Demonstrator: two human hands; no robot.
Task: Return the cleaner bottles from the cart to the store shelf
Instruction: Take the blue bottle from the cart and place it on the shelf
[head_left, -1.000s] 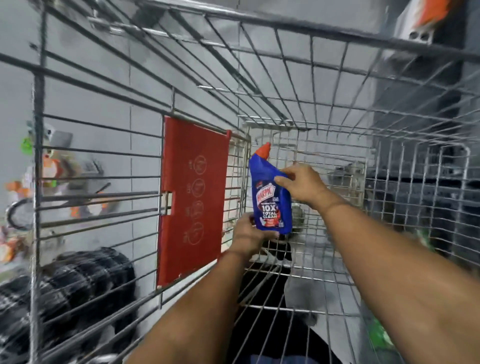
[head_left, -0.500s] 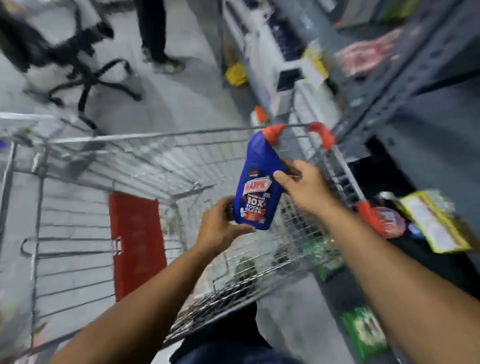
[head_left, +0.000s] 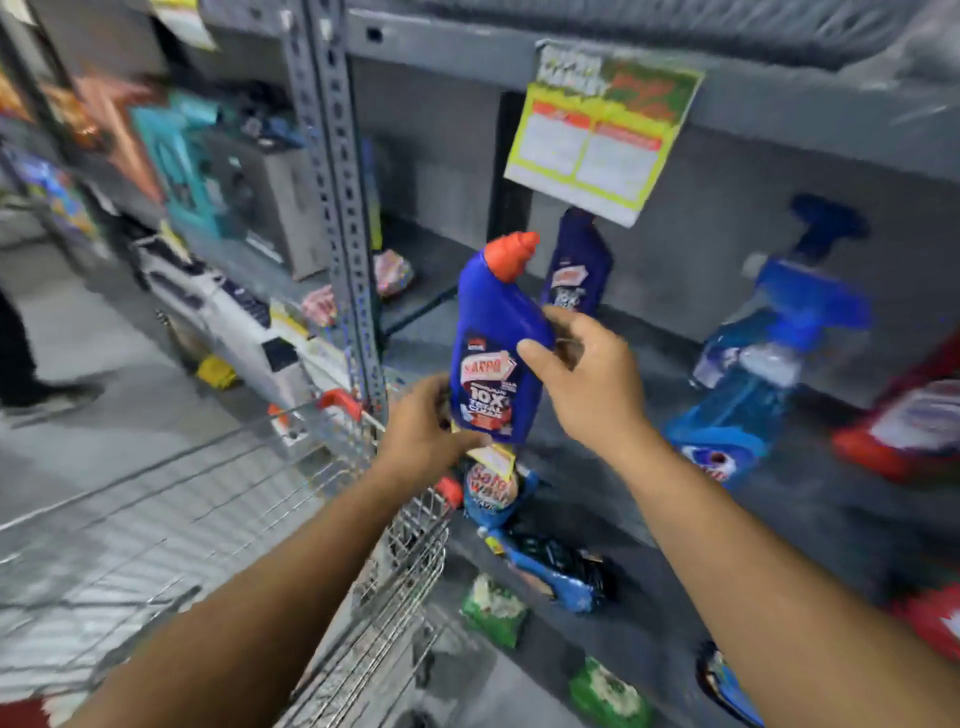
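Both hands hold one blue cleaner bottle (head_left: 493, 343) with a red cap, upright and tilted a little, in the air in front of the grey shelf (head_left: 649, 332). The left hand (head_left: 421, 431) curls closed around its base. The right hand (head_left: 582, 374) grips its side, thumb across the front. The wire cart (head_left: 332, 509) stands below, a second blue bottle (head_left: 574, 270) on the shelf behind.

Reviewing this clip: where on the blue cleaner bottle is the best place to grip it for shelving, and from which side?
Grip the blue cleaner bottle around its waist just above the label, from the right, as the right hand does; the left hand steadies the base. The body narrows there, and the bottle leans slightly.
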